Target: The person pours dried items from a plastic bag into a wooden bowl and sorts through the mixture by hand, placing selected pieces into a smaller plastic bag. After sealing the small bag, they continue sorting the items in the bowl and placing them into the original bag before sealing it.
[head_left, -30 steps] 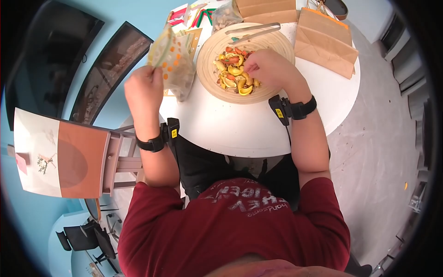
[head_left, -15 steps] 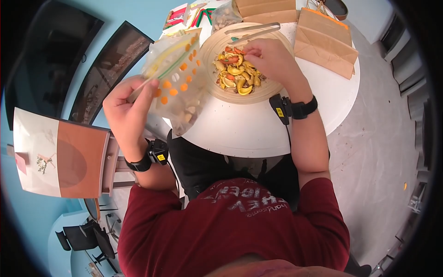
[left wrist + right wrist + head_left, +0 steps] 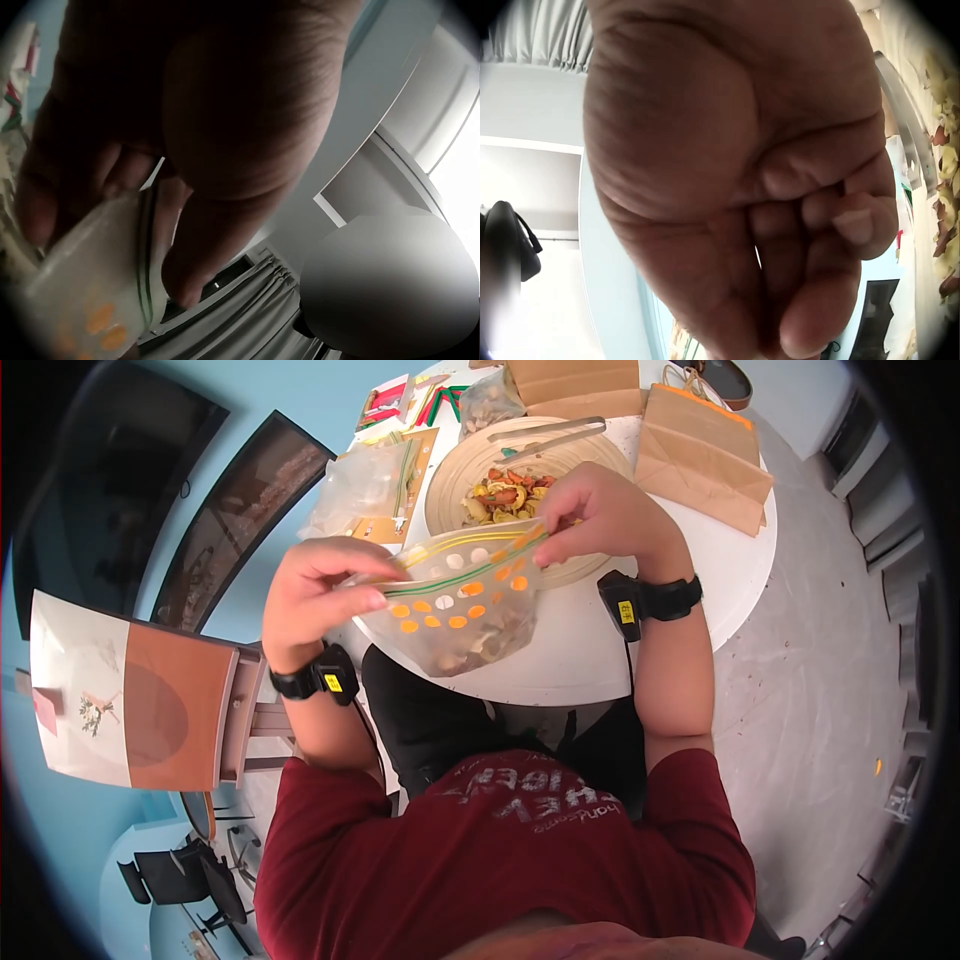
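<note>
A: Head view first: what do the hands have?

B: Both hold one clear zip bag [image 3: 460, 610] printed with orange and white dots, lifted above the near edge of the round white desk [image 3: 560, 660]. The left hand [image 3: 320, 590] pinches the bag's left end at the zip strip, fingers curled round it. The right hand [image 3: 600, 510] pinches the right end of the same strip, fingers closed on it. The strip runs stretched between the two hands.

A: Anything inside the bag?

B: Some pale and brown pieces lie in its lower part; what they are, I cannot tell.

A: Does the left wrist view add anything?

B: It shows the thumb and fingers [image 3: 187, 247] clamped on the bag's edge, with a few orange dots just below them. In the right wrist view the fingers are curled tight into the palm, and the bag itself is hidden by the hand.

A: What lies beyond the hands?

B: A shallow wooden bowl [image 3: 450, 480] of yellow, red and brown pieces, just past the right hand. Metal tongs [image 3: 545, 432] rest on its far rim. To the left of the bowl is a second clear bag [image 3: 365, 485], flat on the desk. At the far right lie brown paper bags [image 3: 700, 455].
</note>
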Action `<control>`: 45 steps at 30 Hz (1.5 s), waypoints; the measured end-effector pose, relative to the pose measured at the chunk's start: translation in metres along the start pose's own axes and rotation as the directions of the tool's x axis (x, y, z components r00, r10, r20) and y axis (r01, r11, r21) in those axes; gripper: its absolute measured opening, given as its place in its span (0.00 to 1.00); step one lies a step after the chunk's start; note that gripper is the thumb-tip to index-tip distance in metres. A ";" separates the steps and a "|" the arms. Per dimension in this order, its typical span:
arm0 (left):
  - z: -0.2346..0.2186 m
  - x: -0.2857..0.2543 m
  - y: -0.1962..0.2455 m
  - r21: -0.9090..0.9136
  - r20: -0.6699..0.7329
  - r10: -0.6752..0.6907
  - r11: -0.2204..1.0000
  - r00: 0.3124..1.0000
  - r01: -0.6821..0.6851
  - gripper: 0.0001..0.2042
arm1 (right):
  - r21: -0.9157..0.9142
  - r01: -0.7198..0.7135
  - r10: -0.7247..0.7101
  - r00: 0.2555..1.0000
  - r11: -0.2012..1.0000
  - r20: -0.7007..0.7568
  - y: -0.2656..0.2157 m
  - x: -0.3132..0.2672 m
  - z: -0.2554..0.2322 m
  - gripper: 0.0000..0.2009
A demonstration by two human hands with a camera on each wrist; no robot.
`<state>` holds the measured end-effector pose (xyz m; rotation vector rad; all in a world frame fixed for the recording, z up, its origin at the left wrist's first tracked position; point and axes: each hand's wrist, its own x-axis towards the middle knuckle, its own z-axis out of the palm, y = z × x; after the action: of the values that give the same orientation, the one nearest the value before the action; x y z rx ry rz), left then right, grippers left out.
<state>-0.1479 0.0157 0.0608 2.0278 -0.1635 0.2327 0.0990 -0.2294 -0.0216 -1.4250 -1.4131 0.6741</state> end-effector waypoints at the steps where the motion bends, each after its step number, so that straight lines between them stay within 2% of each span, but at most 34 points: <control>1: -0.004 0.004 -0.010 -0.046 -0.019 0.003 0.999 1.000 -0.004 0.07 | 0.034 0.000 0.001 1.000 0.999 -0.013 0.000 -0.003 -0.002 0.14; 2: -0.008 0.011 -0.017 -0.092 -0.039 0.005 0.996 0.999 -0.009 0.08 | 0.067 0.000 0.001 1.000 0.998 -0.025 -0.002 -0.006 -0.003 0.14; 5: -0.004 0.052 -0.029 -0.190 -0.118 -0.262 0.953 0.958 0.237 0.12 | 0.128 -0.024 0.027 0.999 0.991 -0.025 -0.001 -0.011 -0.008 0.16; 6: -0.002 0.069 -0.043 0.035 -0.124 -0.223 0.973 0.967 0.229 0.12 | 0.142 -0.038 0.041 0.999 0.989 -0.020 -0.001 -0.012 -0.010 0.16; 7: 0.001 0.085 -0.063 0.259 -0.123 -0.183 0.943 0.975 0.210 0.12 | 0.166 -0.021 0.024 1.000 0.986 -0.019 0.000 -0.013 -0.010 0.16; 8: 0.006 0.100 -0.080 0.470 -0.108 -0.042 0.878 0.993 0.088 0.11 | 0.189 -0.004 0.007 1.000 0.982 -0.017 0.001 -0.014 -0.009 0.16; 9: 0.011 0.115 -0.096 0.656 -0.062 0.093 0.754 0.994 -0.029 0.11 | 0.211 0.013 -0.010 1.000 0.977 -0.016 0.002 -0.013 -0.008 0.15; 12: 0.021 0.157 -0.128 0.769 0.087 0.134 0.621 0.987 -0.152 0.12 | 0.182 0.064 -0.073 0.996 0.981 0.044 0.002 -0.012 -0.009 0.15; 15: 0.028 0.186 -0.156 0.755 0.159 0.190 0.609 0.969 -0.243 0.13 | 0.166 0.102 -0.116 0.991 0.981 0.074 0.003 -0.010 -0.010 0.15; 16: 0.029 0.193 -0.161 0.736 0.162 0.137 0.643 0.977 -0.212 0.14 | 0.157 0.110 -0.124 0.989 0.981 0.082 0.002 -0.009 -0.011 0.15; 19: 0.031 0.207 -0.170 0.756 0.202 0.049 0.627 0.978 -0.187 0.14 | 0.129 0.131 -0.144 0.984 0.983 0.103 -0.001 -0.008 -0.012 0.15; 22: 0.030 0.217 -0.180 0.767 0.257 0.078 0.590 0.963 -0.252 0.15 | 0.117 0.136 -0.148 0.983 0.984 0.107 -0.003 -0.008 -0.010 0.16; 28: 0.042 0.224 -0.173 0.685 0.178 0.060 0.709 0.982 -0.168 0.15 | 0.100 0.146 -0.157 0.982 0.984 0.110 -0.001 -0.008 -0.010 0.16; 31: 0.050 0.233 -0.167 0.670 0.195 0.048 0.723 0.980 -0.168 0.14 | 0.131 0.127 -0.144 0.981 0.983 0.130 0.000 -0.008 -0.010 0.16; 34: 0.049 0.246 -0.184 0.703 0.302 0.148 0.632 0.942 -0.325 0.13 | 0.140 0.124 -0.143 0.980 0.982 0.139 0.000 -0.008 -0.010 0.16; 37: 0.054 0.251 -0.174 0.746 0.364 0.101 0.563 0.926 -0.355 0.11 | 0.156 0.115 -0.137 0.980 0.981 0.144 -0.001 -0.008 -0.011 0.16; 43: 0.058 0.253 -0.170 0.765 0.338 0.080 0.557 0.938 -0.323 0.08 | 0.179 0.095 -0.118 0.985 0.979 0.122 -0.004 -0.010 -0.008 0.18; 45: 0.050 0.246 -0.166 0.710 0.284 0.195 0.615 0.939 -0.343 0.07 | 0.135 0.103 -0.118 0.987 0.985 0.108 -0.006 -0.010 -0.009 0.18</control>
<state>0.1315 0.0419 -0.0471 2.8718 -0.5769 0.3469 0.1033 -0.2426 -0.0153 -1.2141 -1.4985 0.7723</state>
